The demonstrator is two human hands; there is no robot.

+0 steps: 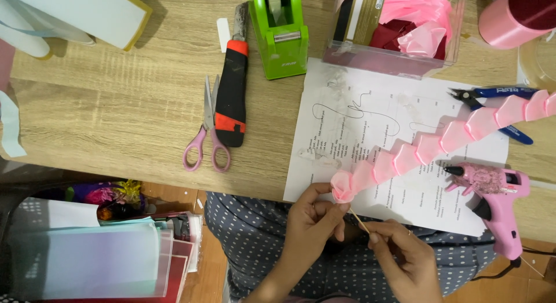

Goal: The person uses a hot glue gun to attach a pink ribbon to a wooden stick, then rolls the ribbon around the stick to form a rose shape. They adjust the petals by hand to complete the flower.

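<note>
So the pink ribbon rosebud point(343, 186) is sitting right at the tip of a thin wooden skewer point(359, 221), just off the near edge of the desk, over the person's lap. The left hand point(313, 222) has its fingers closed around the bud's base, thumb and fingertips pinching the rolled folds, probably so the roll stays tight. The right hand point(402, 256) is lower down and to the right of that pinch, fingers closed narrow on the bottom of the skewer, which looks like the way to steady or turn the stick.

From the bud, the folded ribbon strip point(457, 132) trails up and away to the right, each fold overlapping the next like little steps, running across a printed paper sheet point(347, 123) laid on the wooden desk point(116, 106), which looks like it's there to catch glue blobs. Just right of the hands, a pink glue gun point(492, 187) rests nozzle toward the bud, handy. Blue-handled pliers point(498, 100) lie under the strip farther out.

Beyond the paper, a clear plastic box point(399, 63) holds pink and dark red ribbon pieces. Off to the left: green tape dispenser point(281, 34), orange-and-black utility knife point(233, 89), pink-handled scissors point(207, 135).
</note>
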